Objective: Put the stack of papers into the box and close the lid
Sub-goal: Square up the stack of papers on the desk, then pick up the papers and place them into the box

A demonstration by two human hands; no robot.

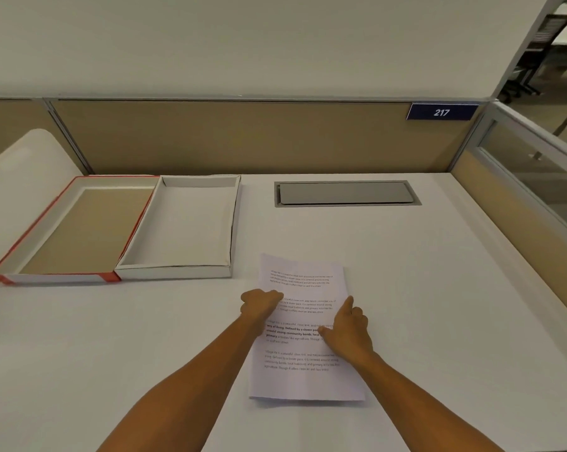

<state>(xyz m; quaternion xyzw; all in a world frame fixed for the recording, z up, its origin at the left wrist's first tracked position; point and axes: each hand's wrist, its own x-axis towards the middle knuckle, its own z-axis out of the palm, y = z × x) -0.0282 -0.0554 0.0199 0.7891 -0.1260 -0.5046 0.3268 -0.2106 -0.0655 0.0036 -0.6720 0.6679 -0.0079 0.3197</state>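
Note:
A stack of printed white papers (303, 380) lies flat on the white desk, just right of centre. My left hand (260, 303) rests on the stack's left edge with its fingers curled. My right hand (349, 327) lies on the right edge, forefinger stretched forward and thumb on the page. Behind and to the left stands an empty white box (177, 272) with low walls. Its lid (57, 278), edged in red and brown inside, lies upside down touching the box's left side.
A grey cable hatch (344, 193) is set into the desk at the back, right of the box. Tan partition panels (229, 138) close off the desk at the back and right, with a blue sign (442, 111) reading 217.

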